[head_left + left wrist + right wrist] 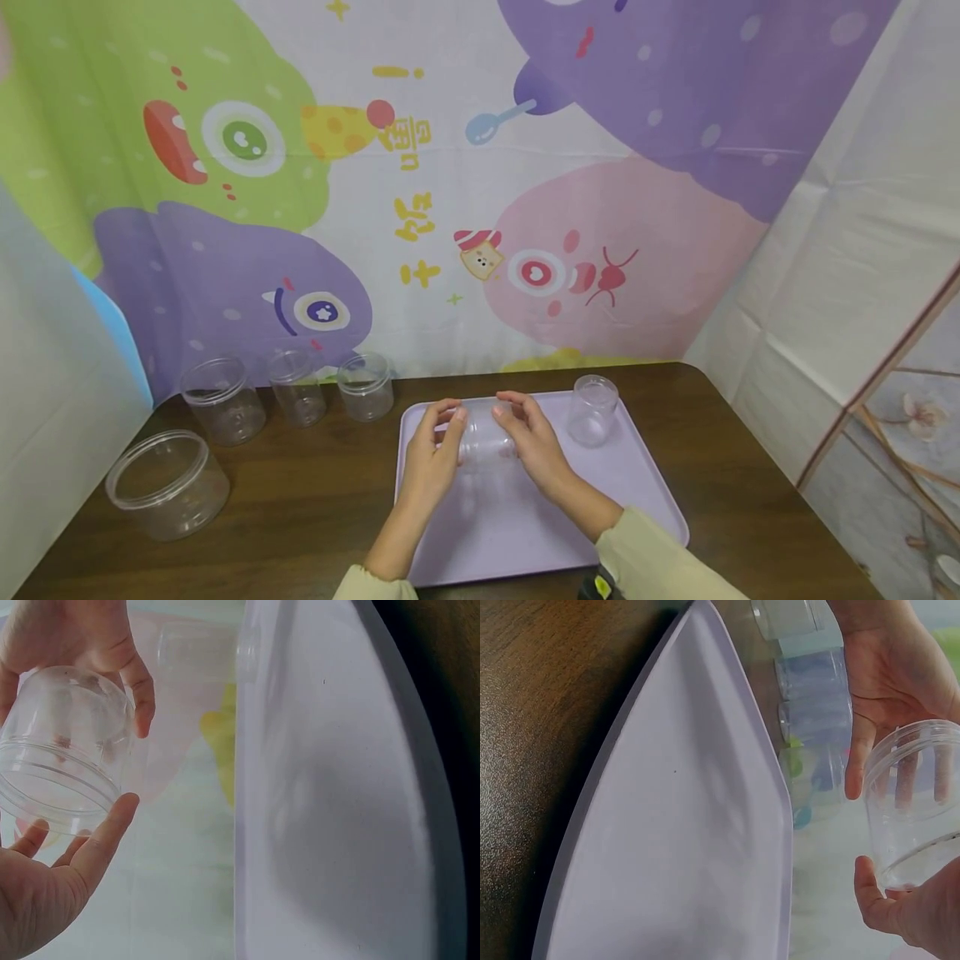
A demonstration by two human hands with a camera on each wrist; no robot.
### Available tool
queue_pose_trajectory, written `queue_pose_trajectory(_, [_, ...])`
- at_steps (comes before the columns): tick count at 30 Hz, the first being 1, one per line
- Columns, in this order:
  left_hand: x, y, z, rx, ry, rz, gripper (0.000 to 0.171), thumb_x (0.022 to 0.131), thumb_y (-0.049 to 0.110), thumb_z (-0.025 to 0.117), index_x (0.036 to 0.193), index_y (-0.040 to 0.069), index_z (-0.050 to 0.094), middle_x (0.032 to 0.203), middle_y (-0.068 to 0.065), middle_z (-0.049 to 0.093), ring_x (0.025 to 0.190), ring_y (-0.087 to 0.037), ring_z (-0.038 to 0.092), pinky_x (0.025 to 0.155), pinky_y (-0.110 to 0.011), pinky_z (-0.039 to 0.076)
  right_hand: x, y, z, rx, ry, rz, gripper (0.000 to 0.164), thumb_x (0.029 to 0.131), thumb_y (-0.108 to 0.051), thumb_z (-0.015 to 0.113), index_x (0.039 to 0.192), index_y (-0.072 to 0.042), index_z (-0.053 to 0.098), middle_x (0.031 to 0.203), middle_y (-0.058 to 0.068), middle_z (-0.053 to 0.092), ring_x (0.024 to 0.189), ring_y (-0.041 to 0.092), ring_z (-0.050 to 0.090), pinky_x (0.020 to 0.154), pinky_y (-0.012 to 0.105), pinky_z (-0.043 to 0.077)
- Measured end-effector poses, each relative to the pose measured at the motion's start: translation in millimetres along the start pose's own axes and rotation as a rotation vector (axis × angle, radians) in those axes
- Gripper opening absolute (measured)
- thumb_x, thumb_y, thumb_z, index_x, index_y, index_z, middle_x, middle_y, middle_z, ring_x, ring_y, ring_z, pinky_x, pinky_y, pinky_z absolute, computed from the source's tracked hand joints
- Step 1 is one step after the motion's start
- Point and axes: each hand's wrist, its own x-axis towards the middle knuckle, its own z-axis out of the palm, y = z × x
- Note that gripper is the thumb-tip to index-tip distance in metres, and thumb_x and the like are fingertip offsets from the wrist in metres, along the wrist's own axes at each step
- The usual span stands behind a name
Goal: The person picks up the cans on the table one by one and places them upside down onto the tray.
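My left hand (431,457) holds the rim end and my right hand (542,446) the base end of a jar (487,437), sideways above the tray (517,533); another jar (593,414) stands far right.

Held jar (64,754) cropped in wrist views, tray (510,533) partly hidden

Forearms (399,533) reach forward; left hand (433,454) and right hand (537,440) face each other, fingers (431,422) bent, thumbs (454,429) uppermost, both gripping.
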Motion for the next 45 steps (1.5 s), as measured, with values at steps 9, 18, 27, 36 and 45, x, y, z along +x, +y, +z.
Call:
queue_pose_trajectory(9, [-0.8,0.1,0.6,-0.009,0.005,0.011,0.03,0.097,0.033,0.05,0.121,0.015,0.055,0.121,-0.019,0.058,0.098,-0.033,0.063,0.057,-0.025,0.052,-1,1,1,0.007,0.017,-0.026,0.039,0.091,-0.025,0.057,0.126,-0.009,0.051,0.129,0.016,0.05,0.121,0.028,0.045,0.091,0.035,0.043])
queue_pose_trajectory(18, [-2.3,1.8,0.9,-0.037,-0.017,-0.024,0.032,0.097,0.034,0.049,0.123,0.015,0.053,0.122,-0.021,0.056,0.103,-0.038,0.061,0.061,-0.029,0.054,-3,0,2,0.016,0.045,-0.021,0.039,0.091,-0.026,0.058,0.127,-0.011,0.052,0.131,0.018,0.049,0.116,0.029,0.049,0.078,0.035,0.051])
queue_pose_trajectory(27, [-2.5,1.1,-2.9,-0.012,-0.11,0.004,0.043,0.097,0.037,0.048,0.131,0.011,0.045,0.128,-0.021,0.052,0.11,-0.038,0.057,0.066,-0.032,0.057,-2,0,-1,-0.018,0.068,-0.021,0.039,0.091,-0.028,0.059,0.128,-0.014,0.053,0.128,0.015,0.052,0.114,0.027,0.049,0.072,0.028,0.05])
queue_pose_trajectory(36, [-1.7,-2.9,-7.9,-0.01,-0.115,0.008,0.042,0.097,0.036,0.049,0.13,0.01,0.047,0.125,-0.019,0.054,0.11,-0.035,0.058,0.073,-0.039,0.057,-2,2,-5,-0.03,0.088,-0.02,0.04,0.091,-0.027,0.06,0.127,-0.013,0.053,0.125,0.015,0.053,0.112,0.027,0.05,0.073,0.036,0.053])
queue_pose_trajectory(45, [-1.7,-5.6,-15.6,-0.002,-0.074,0.008,0.04,0.097,0.033,0.05,0.128,0.009,0.05,0.123,-0.016,0.057,0.107,-0.031,0.059,0.072,-0.032,0.055,-1,4,-8,-0.062,0.092,-0.022,0.039,0.09,-0.026,0.06,0.126,-0.013,0.054,0.122,0.015,0.055,0.111,0.028,0.051,0.075,0.037,0.052])
